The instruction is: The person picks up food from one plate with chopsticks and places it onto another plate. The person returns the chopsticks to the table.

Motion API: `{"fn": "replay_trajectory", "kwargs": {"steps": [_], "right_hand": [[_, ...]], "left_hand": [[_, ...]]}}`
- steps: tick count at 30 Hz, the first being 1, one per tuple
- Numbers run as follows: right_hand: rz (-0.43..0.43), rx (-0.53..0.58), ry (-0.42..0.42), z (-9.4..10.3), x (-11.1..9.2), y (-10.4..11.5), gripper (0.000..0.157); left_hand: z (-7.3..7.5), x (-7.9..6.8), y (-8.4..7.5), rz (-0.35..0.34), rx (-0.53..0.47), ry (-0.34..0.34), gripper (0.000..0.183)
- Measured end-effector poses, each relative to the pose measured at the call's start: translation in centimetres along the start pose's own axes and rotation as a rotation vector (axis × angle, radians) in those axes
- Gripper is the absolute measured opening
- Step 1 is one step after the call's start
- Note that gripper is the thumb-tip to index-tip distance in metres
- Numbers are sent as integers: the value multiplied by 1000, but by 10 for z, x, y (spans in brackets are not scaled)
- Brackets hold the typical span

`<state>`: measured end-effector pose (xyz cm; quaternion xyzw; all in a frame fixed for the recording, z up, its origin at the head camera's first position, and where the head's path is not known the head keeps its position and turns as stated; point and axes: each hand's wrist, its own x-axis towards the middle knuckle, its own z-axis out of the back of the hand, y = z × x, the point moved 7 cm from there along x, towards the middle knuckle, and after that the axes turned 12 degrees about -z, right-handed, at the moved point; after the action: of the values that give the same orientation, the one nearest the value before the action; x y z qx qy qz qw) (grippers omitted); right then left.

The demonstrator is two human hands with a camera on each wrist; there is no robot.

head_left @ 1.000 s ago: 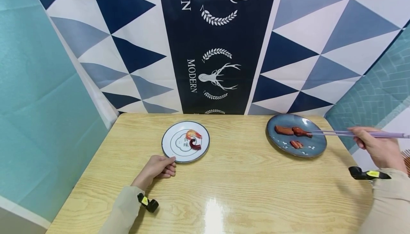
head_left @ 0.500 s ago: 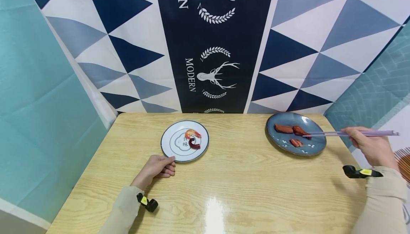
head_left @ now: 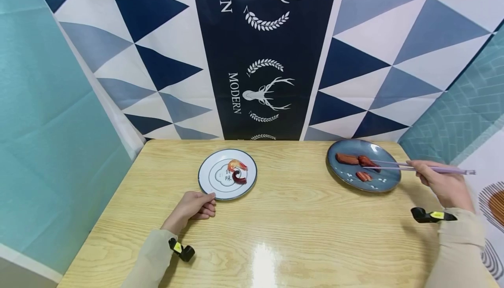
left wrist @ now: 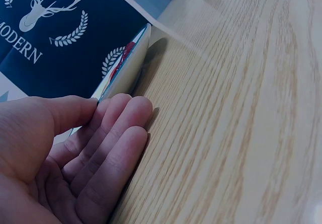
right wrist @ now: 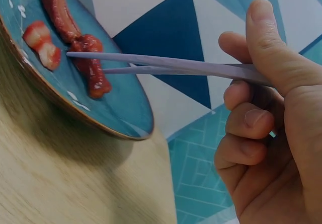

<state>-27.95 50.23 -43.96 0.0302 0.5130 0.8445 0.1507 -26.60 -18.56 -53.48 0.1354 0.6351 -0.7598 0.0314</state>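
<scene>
My right hand (head_left: 442, 183) grips a pair of lilac chopsticks (right wrist: 166, 65), whose slightly parted tips lie over a drumstick (right wrist: 92, 75). That drumstick rests on a blue plate (head_left: 382, 186) at the right, beside a brown rib-like piece of meat (head_left: 347, 159) and a small red-and-white slice (head_left: 363, 176). At the left, my left hand (head_left: 194, 205) pinches the near rim of a white plate (head_left: 208, 165) between thumb and fingers. A shrimp (head_left: 236, 164) and a dark red curled tentacle-like piece (head_left: 239, 178) lie on this plate.
Both plates stand on a wooden table (head_left: 283, 218). A patterned cloth (head_left: 264, 60) hangs behind its far edge, with teal panels (head_left: 59, 126) at the sides. A gap of tabletop separates the plates.
My right hand has moved left with the chopsticks, bringing their tips further over the drumstick, and the tips now stand wider apart. The left hand holds its place at the white plate.
</scene>
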Motion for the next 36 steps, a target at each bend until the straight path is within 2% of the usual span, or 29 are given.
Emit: {"fn": "replay_trajectory", "kwargs": {"steps": [4,9,14,17,20,26,29,31,33,36], "right_hand": [[-33,-7,-5,-2,-1,-4,22],[-55,-70,-48,-1,-1,-6,28],[-35,91,-97,0,-4,2,25],[-4,249,-173,0,-8,12,23],[7,335,-254,0,-14,21,26],[-42,394,-333,-1,-18,23,34],[-38,453,-309,-2,-16,22,32],[-19,455,-270,-3,-16,23,28],[-9,412,-226,-4,-16,24,23],[-12,284,-189,-2,-17,22,17]], "left_hand": [[-1,0,2,6,0,-4,34],[-1,0,3,7,2,-15,35],[0,-1,3,11,7,-26,35],[0,0,2,13,9,-26,35],[-1,0,3,18,7,-23,34],[-1,0,2,13,13,-25,34],[0,1,2,12,15,-23,34],[0,1,1,13,14,-21,35],[0,1,1,13,11,-17,35],[0,1,1,15,5,-15,34]]}}
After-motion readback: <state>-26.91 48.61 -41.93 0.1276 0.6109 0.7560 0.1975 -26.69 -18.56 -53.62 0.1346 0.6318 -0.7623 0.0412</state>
